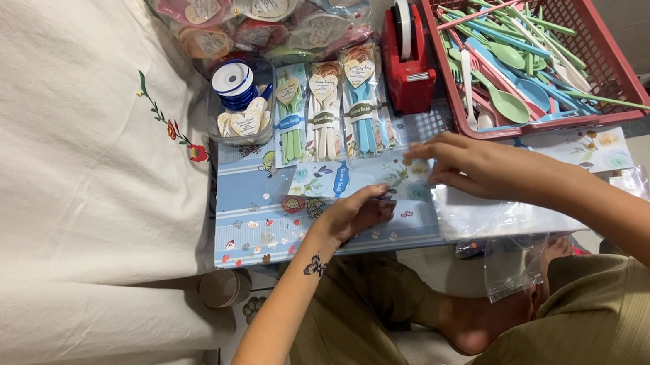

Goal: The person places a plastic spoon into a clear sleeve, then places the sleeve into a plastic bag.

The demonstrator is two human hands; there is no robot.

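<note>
My left hand point(356, 213) rests on the small blue patterned table point(259, 220), its fingertips pinching the lower edge of a flower-printed paper card point(337, 177). My right hand point(475, 166) lies over the right part of the same card, fingers pressing on it and on a clear plastic sleeve point(489, 218). Three packed cutlery sets point(326, 111) in green, cream and blue lie in a row just beyond the card.
A red basket point(614, 61) of loose plastic spoons and forks stands at the right. A red tape dispenser point(407, 59) stands beside it. A clear box with a blue ribbon spool point(234, 86) and heart tags sits left. Bagged heart favours point(268, 2) lie behind. A white embroidered cloth point(46, 161) covers the left.
</note>
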